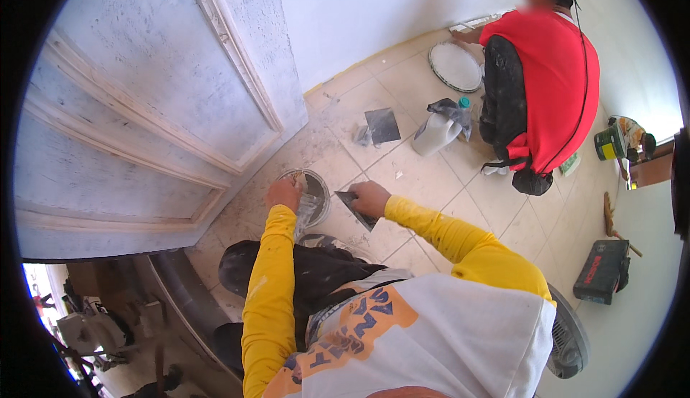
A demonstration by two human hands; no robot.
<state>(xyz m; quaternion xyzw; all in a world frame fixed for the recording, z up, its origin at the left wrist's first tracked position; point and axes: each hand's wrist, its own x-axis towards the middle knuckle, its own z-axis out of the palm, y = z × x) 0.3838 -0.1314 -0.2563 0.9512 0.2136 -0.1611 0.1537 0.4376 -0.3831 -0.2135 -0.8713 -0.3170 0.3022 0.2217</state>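
One bucket (328, 197), partly hidden behind left hand (284, 194), grip unclear

– Count at frame centre?
– Yellow-sleeved, two: left hand (285, 194), right hand (371, 199); scraper (359, 214), one; bucket (314, 185), one.
– Upper right?
– Co-worker (546, 81), one; white jug (434, 136), one.
– Lower right?
– Black case (598, 272), one.
– Upper left?
– Door (147, 99), one.

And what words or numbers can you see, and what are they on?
I don't copy out words, but here's where the writing is:
White shirt: big dark letters on orange, bent by folds.
Black case: red letters on its side.
Green tub: any writing by the yellow patch is too small to read.
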